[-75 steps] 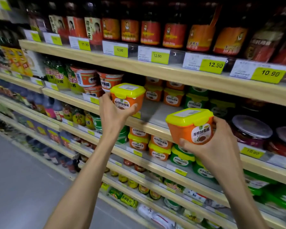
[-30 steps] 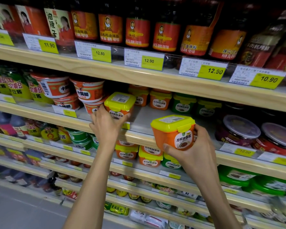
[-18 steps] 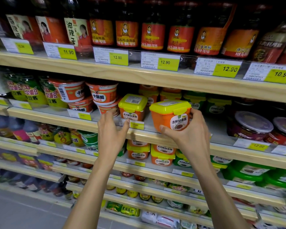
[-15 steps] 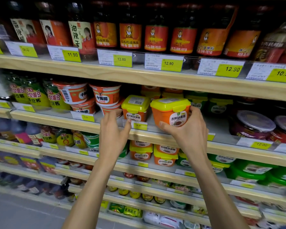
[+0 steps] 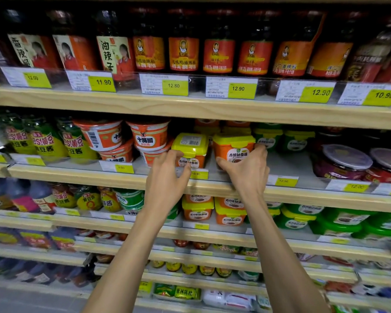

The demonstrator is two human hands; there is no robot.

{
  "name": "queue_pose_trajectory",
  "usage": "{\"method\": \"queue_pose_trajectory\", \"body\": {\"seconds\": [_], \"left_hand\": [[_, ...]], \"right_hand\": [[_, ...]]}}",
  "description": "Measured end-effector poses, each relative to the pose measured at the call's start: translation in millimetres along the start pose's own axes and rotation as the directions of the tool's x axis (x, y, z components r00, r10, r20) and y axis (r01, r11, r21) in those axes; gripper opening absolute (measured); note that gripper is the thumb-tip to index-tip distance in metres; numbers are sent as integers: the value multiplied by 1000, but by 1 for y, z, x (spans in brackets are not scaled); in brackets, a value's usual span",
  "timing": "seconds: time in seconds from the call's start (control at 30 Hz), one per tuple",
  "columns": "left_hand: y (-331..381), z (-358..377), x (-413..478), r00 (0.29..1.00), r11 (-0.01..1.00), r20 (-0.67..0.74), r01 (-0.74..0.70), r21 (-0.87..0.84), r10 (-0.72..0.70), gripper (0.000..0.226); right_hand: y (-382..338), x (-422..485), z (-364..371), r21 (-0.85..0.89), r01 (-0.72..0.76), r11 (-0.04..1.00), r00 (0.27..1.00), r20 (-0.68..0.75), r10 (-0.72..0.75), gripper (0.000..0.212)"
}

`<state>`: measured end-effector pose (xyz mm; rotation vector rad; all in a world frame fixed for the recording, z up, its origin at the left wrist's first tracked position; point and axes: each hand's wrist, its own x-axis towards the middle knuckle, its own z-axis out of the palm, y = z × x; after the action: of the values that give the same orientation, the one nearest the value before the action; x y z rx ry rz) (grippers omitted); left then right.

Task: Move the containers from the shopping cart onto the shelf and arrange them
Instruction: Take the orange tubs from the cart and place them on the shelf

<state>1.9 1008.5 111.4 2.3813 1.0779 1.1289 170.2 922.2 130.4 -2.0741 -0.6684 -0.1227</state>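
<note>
Shelving unit [image 5: 190, 109]: pale wooden boards in several tiers, yellow price tags [image 5: 242, 90] along the edges; the camera stands closer to it than half a second ago.
Top tier: dark chili-oil bottles [image 5: 183, 55] with red and orange labels, in a row.
Second shelf [image 5: 212, 186]: both task tubs stand near its front edge, with red noodle bowls [image 5: 148, 137] to their left and green-lidded tubs [image 5: 298, 140] to their right.
Right tub [image 5: 234, 147]: orange, yellow lid, upright on the board; a second ago it was held in the air in front of the shelf.
Left tub [image 5: 190, 150]: same kind, barcode on its lid, just beside the right tub; it has stayed where it was set down.
Right hand [image 5: 246, 172]: fingers and thumb wrapped around the right tub's lower front and sides, clamped on it.
Left hand [image 5: 167, 177]: fingers spread, tips touching the left tub's front; whether it grips cannot be told.
</note>
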Motion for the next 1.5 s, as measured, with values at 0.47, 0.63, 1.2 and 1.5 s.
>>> {"method": "queue_pose_trajectory", "body": {"seconds": [0.47, 0.63, 1.2, 1.5], "left_hand": [[-26, -16, -15, 988, 961, 121, -121, 249, 93, 36], [-30, -20, -24, 984, 949, 143, -145, 281, 108, 35], [40, 23, -66, 848, 862, 458, -421, 281, 265, 40], [196, 130, -131, 625, 761, 635, -643, 90, 454, 47]], "right_hand": [[-8, -5, 16, -419, 43, 907, 999, 25, -36, 97], [-5, -13, 6, -502, 90, 860, 994, 105, -43, 78], [85, -74, -109, -785, 276, 555, 872, 448, 200, 74], [238, -107, -242, -834, 9, 552, 848, 298, 437, 73]]}}
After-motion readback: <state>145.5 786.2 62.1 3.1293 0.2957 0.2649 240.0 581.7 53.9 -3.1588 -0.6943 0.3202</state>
